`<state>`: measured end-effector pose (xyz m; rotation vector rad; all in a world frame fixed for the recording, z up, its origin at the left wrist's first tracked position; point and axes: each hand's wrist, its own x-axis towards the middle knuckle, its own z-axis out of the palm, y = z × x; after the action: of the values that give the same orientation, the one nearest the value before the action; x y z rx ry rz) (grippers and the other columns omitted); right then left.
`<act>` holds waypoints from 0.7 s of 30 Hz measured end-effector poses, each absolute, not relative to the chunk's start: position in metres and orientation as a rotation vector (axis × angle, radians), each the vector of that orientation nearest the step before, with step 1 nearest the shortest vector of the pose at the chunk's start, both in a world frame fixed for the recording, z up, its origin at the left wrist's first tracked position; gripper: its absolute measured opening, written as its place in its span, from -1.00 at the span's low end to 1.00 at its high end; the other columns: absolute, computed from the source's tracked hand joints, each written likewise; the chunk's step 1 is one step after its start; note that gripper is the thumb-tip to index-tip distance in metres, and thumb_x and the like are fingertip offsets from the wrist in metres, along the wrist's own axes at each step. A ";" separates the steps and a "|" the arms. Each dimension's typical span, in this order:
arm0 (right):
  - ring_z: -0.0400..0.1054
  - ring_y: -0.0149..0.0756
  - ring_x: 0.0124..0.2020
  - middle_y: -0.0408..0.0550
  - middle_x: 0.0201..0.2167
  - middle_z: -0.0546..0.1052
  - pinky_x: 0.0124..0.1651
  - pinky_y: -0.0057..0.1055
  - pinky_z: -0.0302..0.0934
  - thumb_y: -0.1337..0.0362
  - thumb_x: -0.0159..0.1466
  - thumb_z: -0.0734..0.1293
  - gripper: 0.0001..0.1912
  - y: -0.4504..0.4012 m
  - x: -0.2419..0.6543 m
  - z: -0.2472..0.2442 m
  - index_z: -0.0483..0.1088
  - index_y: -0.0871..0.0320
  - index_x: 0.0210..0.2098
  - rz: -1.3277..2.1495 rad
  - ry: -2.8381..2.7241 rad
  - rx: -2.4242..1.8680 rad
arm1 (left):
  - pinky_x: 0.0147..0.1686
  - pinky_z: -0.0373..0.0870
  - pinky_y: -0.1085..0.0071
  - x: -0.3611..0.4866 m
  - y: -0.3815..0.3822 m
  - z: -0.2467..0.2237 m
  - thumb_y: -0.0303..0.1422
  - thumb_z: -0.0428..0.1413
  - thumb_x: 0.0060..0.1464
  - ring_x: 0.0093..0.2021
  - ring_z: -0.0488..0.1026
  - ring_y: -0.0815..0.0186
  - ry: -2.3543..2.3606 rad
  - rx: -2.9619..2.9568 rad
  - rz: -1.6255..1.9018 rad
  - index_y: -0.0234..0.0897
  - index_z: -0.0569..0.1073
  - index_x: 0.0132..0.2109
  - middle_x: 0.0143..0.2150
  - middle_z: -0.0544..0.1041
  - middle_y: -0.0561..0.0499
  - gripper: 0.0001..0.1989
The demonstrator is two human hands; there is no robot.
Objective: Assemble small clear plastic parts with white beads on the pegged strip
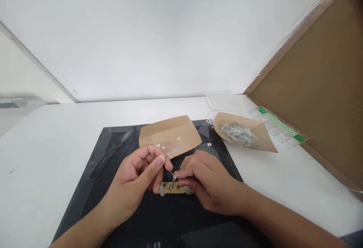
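My left hand point(141, 172) is closed in a pinch, thumb against forefinger, on a thin wire-like strand point(171, 172) that slants down to the right. Its other fingers curl near the left end of a short yellow strip point(174, 191). My right hand point(205, 181) pinches a small shiny metal piece point(174, 178) just above this strip, where the strand's lower end meets it. Whether the strand and the metal piece are joined I cannot tell. On the strip are small round spots, with a greyish lump point(162, 190) at the left end and another point(188, 190) at the right.
A black mat point(159, 217) lies under both hands. On it are a dark nail-file-shaped stick point(113, 153) and a brown paper sheet point(170, 127) with tiny white bits. To the right are a brown paper point(266, 144) heaped with pale slivers point(239, 134), a clear compartment box point(279, 125) and a cardboard wall point(320, 89).
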<state>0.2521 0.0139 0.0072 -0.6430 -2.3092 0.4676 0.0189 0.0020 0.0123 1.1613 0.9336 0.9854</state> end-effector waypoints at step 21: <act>0.47 -0.39 -0.30 -0.16 -0.26 0.63 -0.17 -0.38 0.23 0.39 0.49 0.30 -0.90 0.015 0.252 0.012 0.41 0.11 -0.05 0.517 -2.280 -0.613 | -0.68 0.10 0.69 0.011 0.001 0.009 -0.21 0.36 0.23 -0.72 0.27 0.64 0.899 0.961 0.982 -0.19 0.47 -0.06 -0.28 0.70 0.03 -0.72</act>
<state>0.2515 0.0150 0.0122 -0.6127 -2.2796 0.5172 0.0110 0.0006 0.0090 0.9610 0.8986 0.9818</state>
